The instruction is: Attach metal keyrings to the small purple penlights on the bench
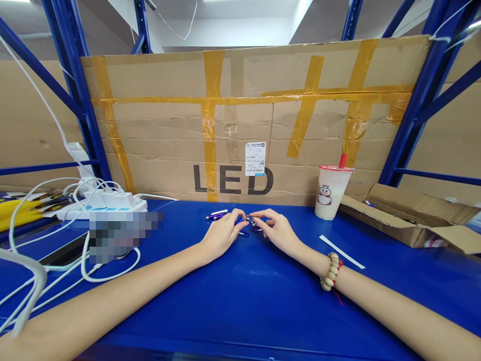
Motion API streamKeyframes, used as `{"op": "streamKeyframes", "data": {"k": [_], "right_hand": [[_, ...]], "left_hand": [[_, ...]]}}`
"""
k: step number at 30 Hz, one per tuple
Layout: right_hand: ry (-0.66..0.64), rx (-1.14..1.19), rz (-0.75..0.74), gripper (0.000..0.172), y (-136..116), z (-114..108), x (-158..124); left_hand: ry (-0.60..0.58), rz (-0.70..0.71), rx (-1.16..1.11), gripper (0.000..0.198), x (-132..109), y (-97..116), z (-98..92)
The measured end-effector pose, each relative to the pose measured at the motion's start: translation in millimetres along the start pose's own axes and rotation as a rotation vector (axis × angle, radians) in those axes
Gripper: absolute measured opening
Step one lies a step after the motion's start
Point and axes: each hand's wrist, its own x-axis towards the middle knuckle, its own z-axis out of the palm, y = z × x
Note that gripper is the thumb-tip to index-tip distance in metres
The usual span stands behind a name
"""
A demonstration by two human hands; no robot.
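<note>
At the middle of the blue tabletop, my left hand [222,231] is closed in a pinch on a slim blue piece that looks like a pen [239,220]. Facing it, my right hand [277,229] pinches a small dark, shiny piece [250,219], too small to name. The fingertips of both hands almost meet there. Several blue and silver pens [217,215] lie just beyond my left hand. Another blue pen-like piece [244,233] rests under its fingers, and a small dark piece [256,229] lies by my right fingertips, partly hidden.
A lidded drink cup [329,198] with a red straw stands at the back right, beside an open cardboard box [398,220]. A white strip [341,252] lies nearer. White cables and a power strip [108,200] crowd the left. Behind stands a big cardboard sheet [161,135].
</note>
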Motion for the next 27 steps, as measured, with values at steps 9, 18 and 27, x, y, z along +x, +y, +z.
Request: {"op": "streamKeyframes", "data": {"k": [9, 18, 27], "right_hand": [[-0.013, -0.038, 0.025, 0.029, -1.2, -1.9, 0.3], [-0.04, -0.004, 0.045, 0.027, -6.2, -2.0, -0.7], [-0.051, 0.04, 0.037, 0.028, -2.9, 0.0, -0.9]], "left_hand": [[-0.008, 0.033, 0.008, 0.023, 0.7, -2.0, 1.6], [-0.073, 0.047, 0.002, 0.027, 2.5, -5.5, 4.1], [-0.11, 0.029, 0.022, 0.03, 3.1, -2.5, 2.8]]}}
